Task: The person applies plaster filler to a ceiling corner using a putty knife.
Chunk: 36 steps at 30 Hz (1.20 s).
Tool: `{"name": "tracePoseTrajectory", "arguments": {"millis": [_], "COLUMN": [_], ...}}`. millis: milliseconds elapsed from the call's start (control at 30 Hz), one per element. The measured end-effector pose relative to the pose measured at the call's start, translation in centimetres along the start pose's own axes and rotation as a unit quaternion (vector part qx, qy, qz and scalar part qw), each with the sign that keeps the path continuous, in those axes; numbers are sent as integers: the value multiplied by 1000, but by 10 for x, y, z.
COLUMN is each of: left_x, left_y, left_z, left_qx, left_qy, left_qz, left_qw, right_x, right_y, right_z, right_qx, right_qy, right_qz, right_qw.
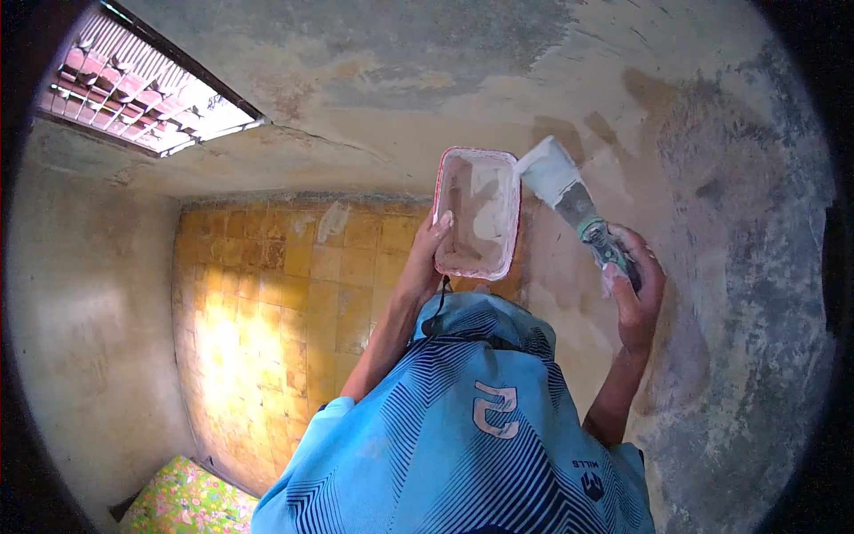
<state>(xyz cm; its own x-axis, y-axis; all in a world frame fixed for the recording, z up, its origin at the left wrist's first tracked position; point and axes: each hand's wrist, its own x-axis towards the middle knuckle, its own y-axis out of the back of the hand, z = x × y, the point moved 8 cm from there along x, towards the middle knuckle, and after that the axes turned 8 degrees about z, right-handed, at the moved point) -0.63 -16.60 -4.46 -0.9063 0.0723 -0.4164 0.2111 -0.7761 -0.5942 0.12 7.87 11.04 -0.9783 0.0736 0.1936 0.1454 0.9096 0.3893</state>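
My left hand (pixel 433 238) grips the near left side of a rectangular tub (pixel 513 218) with a red and white rim, its thumb over the edge. Pale paste coats the inside of the tub. To the right, my right hand (pixel 639 276) is wrapped round the dark and green handle of a putty knife (pixel 576 203). White paste covers the knife's wide blade, which points up and left and lies close to the tub's upper right corner. Pale smears mark the fingers of my right hand.
A patchy plastered wall (pixel 738 222) runs along the top and right. Yellow floor tiles (pixel 342 267) lie at the left, sunlit in part. A barred window (pixel 133 89) is at upper left, and a floral cloth item (pixel 191 503) at lower left.
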Motion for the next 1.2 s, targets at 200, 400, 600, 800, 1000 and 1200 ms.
{"name": "tracePoseTrajectory", "arguments": {"millis": [200, 400, 600, 800, 1000, 1200], "left_x": [5, 3, -3, -5, -2, 1], "left_y": [15, 24, 30, 27, 34, 37], "left_z": [8, 16, 28, 25, 14, 23], "left_qx": [40, 34, 58, 118, 74, 168], "left_qy": [-47, -63, -71, -100, -14, -42], "left_qz": [-12, -25, -11, -18, -33, -4], "left_qw": [998, 997, 996, 988, 997, 985], "right_x": [11, 15, 25, 25, 21, 25], "right_y": [-30, -97, -128, -143, -148, -145], "right_z": [-62, -62, -69, -58, -50, -43], "right_qx": [-131, -193, -241, -234, -223, -162], "right_qy": [54, 73, 52, -1, 56, 29], "right_qz": [-48, -100, -127, -138, -118, -122], "right_qw": [989, 973, 961, 962, 966, 979]}}
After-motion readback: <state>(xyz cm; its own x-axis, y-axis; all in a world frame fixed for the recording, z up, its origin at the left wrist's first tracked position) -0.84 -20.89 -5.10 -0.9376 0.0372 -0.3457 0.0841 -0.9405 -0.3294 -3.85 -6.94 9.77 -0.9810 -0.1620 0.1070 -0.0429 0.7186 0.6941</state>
